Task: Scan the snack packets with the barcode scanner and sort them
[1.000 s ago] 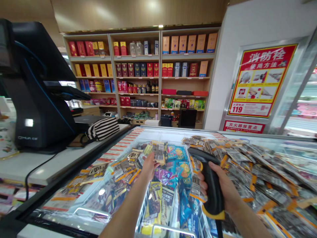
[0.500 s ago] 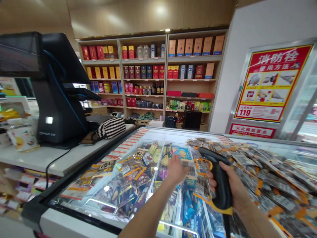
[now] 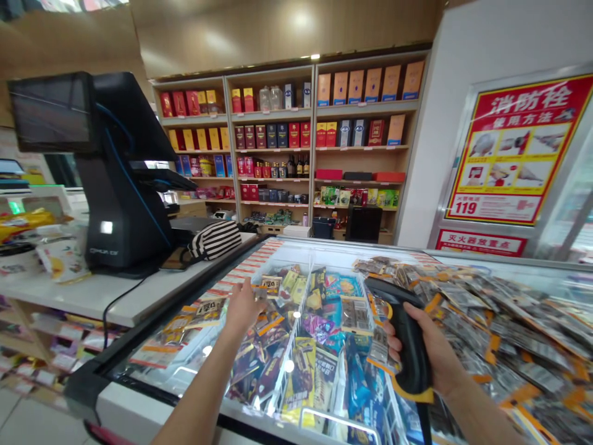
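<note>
My right hand (image 3: 428, 358) is wrapped round the grip of a black barcode scanner (image 3: 403, 334) with a yellow band at its base, its head pointing left over the freezer chest (image 3: 152, 377). My left hand (image 3: 241, 307) reaches out over the left half of the glass lid, fingers stretched forward, resting on or just above the snack packets (image 3: 217, 312) lying there. It holds nothing. Wire dividers (image 3: 296, 321) split the ice-cream packs inside the chest.
A black checkout terminal (image 3: 115, 179) with a screen stands on the white counter (image 3: 92, 296) at left, a striped pouch (image 3: 215, 240) beside it. Several dark packets (image 3: 500, 327) are heaped on the lid at right. Shelves of boxed goods (image 3: 296, 136) fill the back wall; a red poster (image 3: 514, 154) hangs right.
My left hand has swung from the middle of the lid to the left, onto the packets near the counter. The scanner hand has barely moved. The view has shifted slightly left.
</note>
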Demonstrator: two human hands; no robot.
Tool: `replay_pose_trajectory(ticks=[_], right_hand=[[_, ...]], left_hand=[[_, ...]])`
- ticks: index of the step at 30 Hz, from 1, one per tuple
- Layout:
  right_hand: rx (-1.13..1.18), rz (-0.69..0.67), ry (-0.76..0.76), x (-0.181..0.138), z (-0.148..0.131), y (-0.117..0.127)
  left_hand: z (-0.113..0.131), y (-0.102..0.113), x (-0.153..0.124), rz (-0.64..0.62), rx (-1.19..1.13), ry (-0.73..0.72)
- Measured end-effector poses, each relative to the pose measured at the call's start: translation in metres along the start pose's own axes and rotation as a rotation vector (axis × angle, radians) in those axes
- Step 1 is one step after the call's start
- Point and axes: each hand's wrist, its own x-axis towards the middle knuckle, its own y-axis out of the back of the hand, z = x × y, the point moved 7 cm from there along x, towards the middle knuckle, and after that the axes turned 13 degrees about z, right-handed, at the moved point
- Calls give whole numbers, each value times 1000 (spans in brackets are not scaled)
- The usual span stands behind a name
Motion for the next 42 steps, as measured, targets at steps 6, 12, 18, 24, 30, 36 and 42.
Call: replay_pose_trajectory(ticks=[6, 12, 18, 24, 30, 36, 42], right_hand=[[6, -6, 20, -3, 3, -7], [-32, -10, 23, -3, 11, -12], [-35, 30, 13, -4, 12, -11], [-86, 8, 42, -9, 15, -18], [-38, 2, 20, -12, 12, -21], [57, 29, 97, -7, -15, -5], [77, 126, 208, -1, -35, 18]], left_hand=[[15, -27, -1, -20, -278, 58], [67, -86, -34, -235, -546, -22], [86, -121, -59, -374, -666, -37], [84, -123, -60, -403, -688, -11], [85, -123, -63, -416, -733, 25], [82, -137, -69, -420, -720, 58], [105, -148, -91, -381, -559, -64]])
